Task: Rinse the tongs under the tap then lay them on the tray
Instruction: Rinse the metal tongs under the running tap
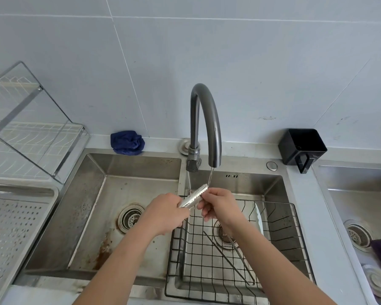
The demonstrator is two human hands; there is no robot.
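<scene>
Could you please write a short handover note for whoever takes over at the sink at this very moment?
Left hand: grips the handle end of the tongs.
Right hand: pinches the tongs near their serrated tips.
Tongs: held closed, tips up under the thin stream running from the tap, above the edge of the wire basket in the right basin.
Perforated tray: left of the sink, and the tongs are not on it.
Done: tongs picked up, rinse under way.
Left: finish the rinse, carry the tongs left and lay them on the tray.
</scene>
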